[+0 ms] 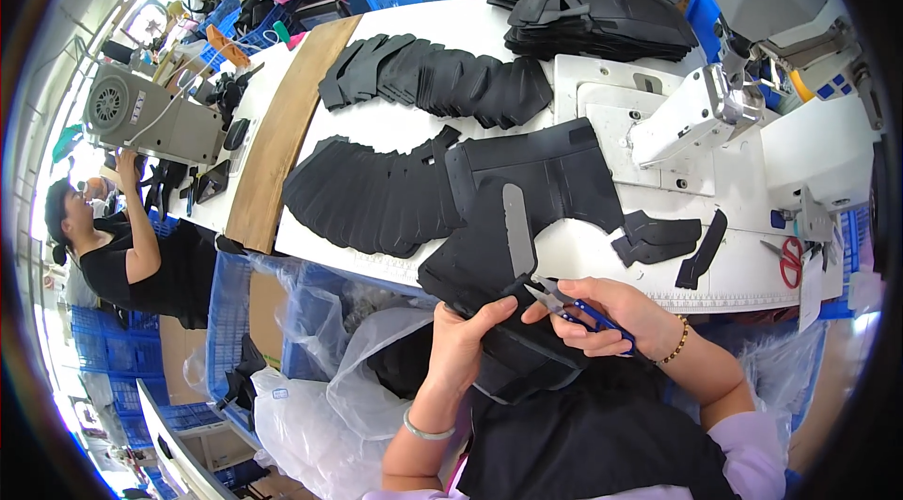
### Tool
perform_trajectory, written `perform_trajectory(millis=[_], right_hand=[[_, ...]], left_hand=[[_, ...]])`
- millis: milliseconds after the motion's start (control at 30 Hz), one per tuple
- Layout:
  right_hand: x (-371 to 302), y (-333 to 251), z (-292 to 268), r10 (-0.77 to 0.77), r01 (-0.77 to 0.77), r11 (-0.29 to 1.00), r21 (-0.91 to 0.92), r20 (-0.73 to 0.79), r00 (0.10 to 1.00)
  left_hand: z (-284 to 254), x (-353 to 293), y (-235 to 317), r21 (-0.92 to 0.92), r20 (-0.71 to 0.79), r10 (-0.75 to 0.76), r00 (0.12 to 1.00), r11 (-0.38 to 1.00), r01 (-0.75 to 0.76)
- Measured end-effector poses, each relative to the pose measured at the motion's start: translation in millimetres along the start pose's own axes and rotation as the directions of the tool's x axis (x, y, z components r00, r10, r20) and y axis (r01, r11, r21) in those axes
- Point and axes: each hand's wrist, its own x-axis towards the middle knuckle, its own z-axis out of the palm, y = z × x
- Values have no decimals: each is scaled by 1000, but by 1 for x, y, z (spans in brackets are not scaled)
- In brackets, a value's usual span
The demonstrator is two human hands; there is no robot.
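A black leather-like panel [470, 251] with a grey strip [517, 227] is lying partly over the near edge of the white sewing table [555, 260], its lower part hanging toward the wearer's lap. The left hand [461, 335] is pinching its near edge between thumb and fingers. The right hand [616, 312] is curling around blue-handled thread snips [553, 302], whose blades are standing slightly parted close to that edge.

The panel is probably weighing little and bending readily, smooth rather than fragile; the grey strip is likely stiffening its middle. A thumb-and-finger hold on the edge, away from the blades, is seeming best.

Beyond it, a wide black cut panel [574, 161] is lying flat; whether the two are joined, I cannot tell. Fanned black pieces [372, 194] are spreading leftward. Small black pieces [663, 235] and red-handled scissors [791, 262] are lying to the right, below a white sewing machine [691, 119]. Far left, a co-worker [141, 246] is reaching toward a grey machine housing [150, 114].
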Motion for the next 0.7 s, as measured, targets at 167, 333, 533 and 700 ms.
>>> perform_trajectory(millis=[167,333,533,700], right_hand=[[0,1,-1,-34,35,999,38,-22,999],[-1,3,-2,-43,43,999,10,-45,998],[-2,9,-2,-78,81,997,21,-119,990],[-1,8,-2,-99,96,995,-22,-209,973]], left_hand=[[-2,6,-4,-24,25,4,1000,1000,-3],[2,5,-7,-51,3,18,1000,999,-18],[3,7,-13,-39,36,25,999,999,-24],[4,9,-19,-7,46,5,999,1000,-5]])
